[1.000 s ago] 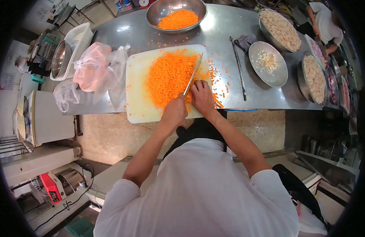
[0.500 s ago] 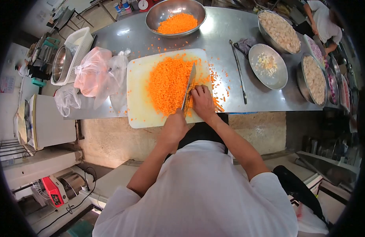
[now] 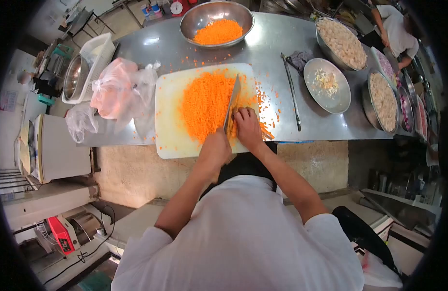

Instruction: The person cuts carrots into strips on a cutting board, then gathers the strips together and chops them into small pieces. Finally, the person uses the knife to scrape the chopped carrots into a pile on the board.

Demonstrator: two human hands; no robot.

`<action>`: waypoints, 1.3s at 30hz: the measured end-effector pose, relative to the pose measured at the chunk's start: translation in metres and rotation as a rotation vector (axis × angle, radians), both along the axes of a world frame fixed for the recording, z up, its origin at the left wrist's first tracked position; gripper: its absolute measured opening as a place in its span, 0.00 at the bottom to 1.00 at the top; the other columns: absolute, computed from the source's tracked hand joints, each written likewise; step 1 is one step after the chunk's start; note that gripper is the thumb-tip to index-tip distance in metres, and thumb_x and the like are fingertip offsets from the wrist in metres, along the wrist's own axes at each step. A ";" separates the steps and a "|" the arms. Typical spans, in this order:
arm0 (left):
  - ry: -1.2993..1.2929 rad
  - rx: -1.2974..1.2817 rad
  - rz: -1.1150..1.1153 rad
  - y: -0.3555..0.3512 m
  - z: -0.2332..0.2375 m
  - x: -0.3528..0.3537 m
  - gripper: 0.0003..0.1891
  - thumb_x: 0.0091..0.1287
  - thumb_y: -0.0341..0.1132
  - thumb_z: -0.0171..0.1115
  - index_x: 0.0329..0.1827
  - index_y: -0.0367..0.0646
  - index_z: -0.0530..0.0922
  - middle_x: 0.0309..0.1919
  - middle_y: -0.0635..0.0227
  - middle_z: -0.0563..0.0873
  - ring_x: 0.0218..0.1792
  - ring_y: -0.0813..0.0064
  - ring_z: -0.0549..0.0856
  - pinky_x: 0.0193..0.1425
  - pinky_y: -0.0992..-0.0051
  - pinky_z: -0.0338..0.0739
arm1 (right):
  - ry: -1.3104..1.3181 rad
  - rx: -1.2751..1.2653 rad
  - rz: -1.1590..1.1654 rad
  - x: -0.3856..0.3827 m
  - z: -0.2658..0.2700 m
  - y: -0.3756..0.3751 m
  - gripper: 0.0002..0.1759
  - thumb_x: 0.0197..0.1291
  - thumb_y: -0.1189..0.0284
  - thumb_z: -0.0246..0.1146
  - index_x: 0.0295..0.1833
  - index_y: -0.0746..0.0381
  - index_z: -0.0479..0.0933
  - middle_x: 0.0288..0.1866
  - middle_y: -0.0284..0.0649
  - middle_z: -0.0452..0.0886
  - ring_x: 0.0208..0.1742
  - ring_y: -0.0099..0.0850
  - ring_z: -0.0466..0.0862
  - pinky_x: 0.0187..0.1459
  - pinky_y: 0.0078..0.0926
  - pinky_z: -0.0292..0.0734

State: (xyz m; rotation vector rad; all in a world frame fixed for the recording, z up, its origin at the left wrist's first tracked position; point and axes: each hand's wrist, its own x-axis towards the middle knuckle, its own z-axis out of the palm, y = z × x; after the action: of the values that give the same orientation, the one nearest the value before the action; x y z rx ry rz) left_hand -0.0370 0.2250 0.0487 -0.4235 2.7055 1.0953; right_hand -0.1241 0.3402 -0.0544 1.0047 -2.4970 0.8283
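My left hand (image 3: 216, 149) is wrapped round the handle of a large kitchen knife (image 3: 233, 99), its blade pointing away from me over a white cutting board (image 3: 168, 140). Left of the blade lies a broad heap of finely diced carrot (image 3: 204, 104). Just right of the blade, my right hand (image 3: 248, 127) has its fingers curled down on carrot strips, mostly hidden beneath it. A few carrot sticks (image 3: 266, 134) stick out past the right hand at the board's edge.
A steel bowl of diced carrot (image 3: 218, 32) stands behind the board. Plastic bags (image 3: 115, 89) lie left. To the right are a dark rod (image 3: 292, 94), a bowl of chopped bits (image 3: 327, 86) and bowls of pale chunks (image 3: 341, 42). Another person (image 3: 396, 29) stands far right.
The view has shifted slightly. The knife's handle end and my left hand sit a little higher against the board; both hands keep their holds.
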 end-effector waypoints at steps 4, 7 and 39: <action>0.113 -0.044 0.038 0.010 -0.039 0.012 0.07 0.67 0.27 0.51 0.36 0.28 0.70 0.25 0.35 0.79 0.32 0.37 0.81 0.37 0.49 0.75 | -0.025 0.005 0.001 0.002 0.007 0.002 0.14 0.48 0.80 0.60 0.43 0.63 0.70 0.47 0.47 0.71 0.52 0.47 0.72 0.51 0.42 0.70; 0.164 -0.083 0.002 0.001 -0.031 -0.013 0.07 0.62 0.24 0.52 0.38 0.27 0.71 0.25 0.35 0.80 0.31 0.38 0.82 0.36 0.49 0.76 | -0.018 0.008 0.014 0.001 0.002 0.003 0.15 0.47 0.80 0.60 0.43 0.63 0.70 0.46 0.46 0.71 0.52 0.47 0.72 0.51 0.41 0.69; 0.013 -0.224 -0.223 -0.022 0.015 -0.002 0.07 0.60 0.22 0.51 0.39 0.27 0.72 0.25 0.38 0.81 0.30 0.41 0.83 0.35 0.50 0.77 | -0.092 0.000 -0.079 -0.003 0.003 0.007 0.09 0.55 0.77 0.58 0.43 0.63 0.72 0.42 0.43 0.72 0.48 0.42 0.73 0.49 0.38 0.69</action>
State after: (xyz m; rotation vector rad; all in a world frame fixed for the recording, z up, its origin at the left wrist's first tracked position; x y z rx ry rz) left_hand -0.0394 0.2033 0.0632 -0.1416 2.8131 0.7432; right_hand -0.1267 0.3474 -0.0517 0.8803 -2.5951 0.8687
